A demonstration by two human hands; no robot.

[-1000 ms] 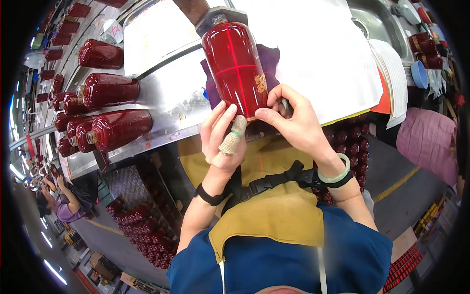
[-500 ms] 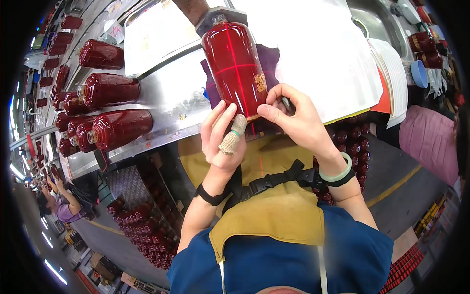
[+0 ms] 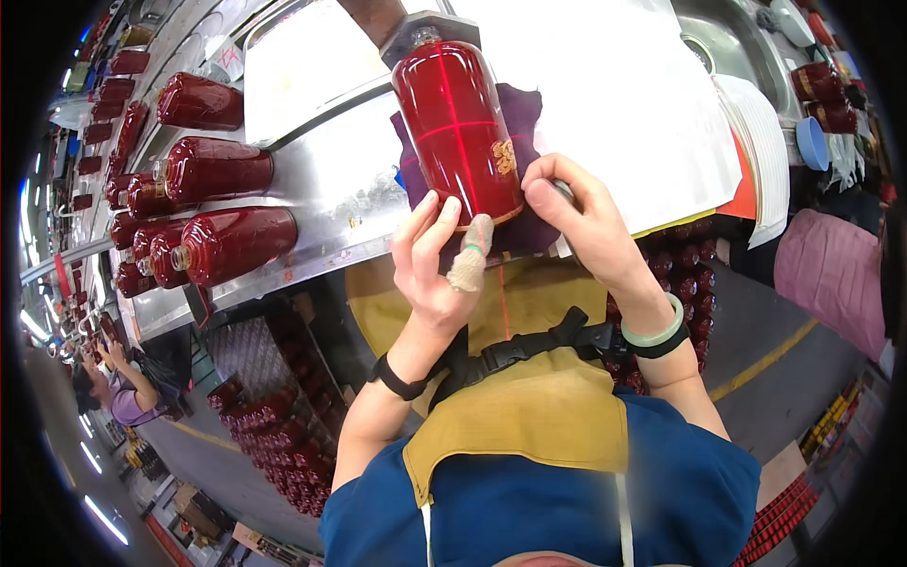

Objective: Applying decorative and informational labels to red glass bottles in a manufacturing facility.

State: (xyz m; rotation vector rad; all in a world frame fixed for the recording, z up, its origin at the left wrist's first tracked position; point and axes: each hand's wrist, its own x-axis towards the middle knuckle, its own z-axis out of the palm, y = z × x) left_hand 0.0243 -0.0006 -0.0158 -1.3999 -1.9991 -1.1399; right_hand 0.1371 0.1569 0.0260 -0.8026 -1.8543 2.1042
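Note:
A glossy dark-red glass bottle [image 3: 453, 132] lies with its neck away from me and its base toward me, over a purple cloth [image 3: 524, 113]. Red light lines cross on its surface, and a gold decal [image 3: 504, 157] sits near the lower right. My left hand [image 3: 436, 260] steadies the base: two fingertips rest on its left side, and the thumb, in a beige finger cover [image 3: 470, 257], presses the base end. My right hand [image 3: 586, 213] is closed just right of the base, apart from the glass, around a small dark tool [image 3: 565, 191] mostly hidden by the fingers.
A dark metal bracket [image 3: 425, 36] stands at the bottle's neck. More red bottles [image 3: 236, 244] lie along the left bench, and several are stacked below it. White sheets [image 3: 756, 151] and a sink [image 3: 723, 47] are on the right. Another person [image 3: 132, 397] works at far left.
My right hand has moved off the bottle's lower right edge, slightly rightward. My left thumb has slid right and up along the base. The bottle has barely moved.

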